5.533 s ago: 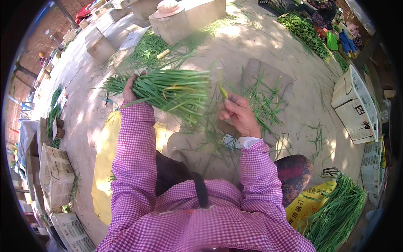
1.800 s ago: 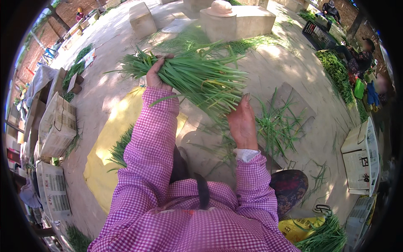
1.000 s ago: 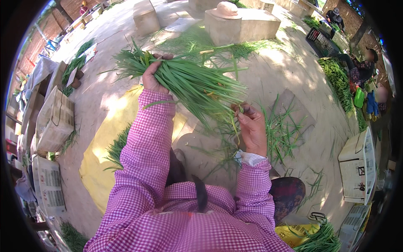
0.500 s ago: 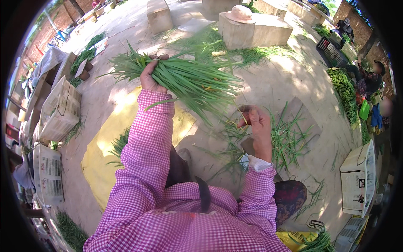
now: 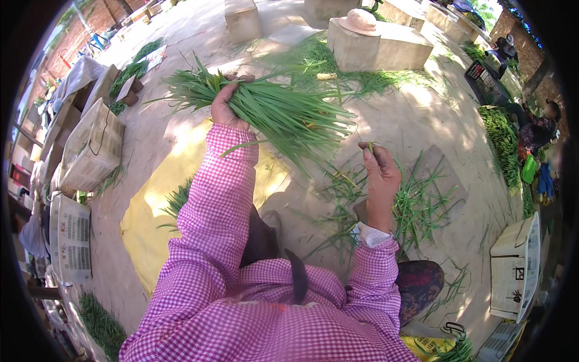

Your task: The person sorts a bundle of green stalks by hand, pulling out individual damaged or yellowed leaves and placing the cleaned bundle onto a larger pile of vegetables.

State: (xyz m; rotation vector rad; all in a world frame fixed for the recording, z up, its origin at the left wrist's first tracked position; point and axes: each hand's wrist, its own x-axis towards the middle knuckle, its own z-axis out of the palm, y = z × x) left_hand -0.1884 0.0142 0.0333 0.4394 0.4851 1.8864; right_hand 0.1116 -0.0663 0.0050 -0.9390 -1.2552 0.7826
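Note:
My left hand [image 5: 228, 102] is closed around the middle of a thick bunch of garlic chives [image 5: 289, 114], held out ahead of me with its long green blades fanning to the right. A few yellowed blades show among them. My right hand [image 5: 381, 172] is raised to the right of the bunch, apart from it. Its thumb and fingertips are pinched together on a thin chive blade [image 5: 370, 145], of which only a small bit shows. Below the hands, loose chives [image 5: 419, 208] lie scattered on the ground.
A yellow sheet [image 5: 142, 223] with more chives lies under my left arm. White plastic crates [image 5: 90, 142] stand at the left, and another crate [image 5: 512, 271] at the right. Ahead, a straw-coloured hat [image 5: 360, 22] rests on a concrete block [image 5: 386, 51]. A person [image 5: 537, 127] sits at far right near heaped greens [image 5: 499, 139].
My right hand has moved up a little, and its fingers have turned from curled inward to a raised pinch. The left hand still holds the bunch; the view has shifted slightly.

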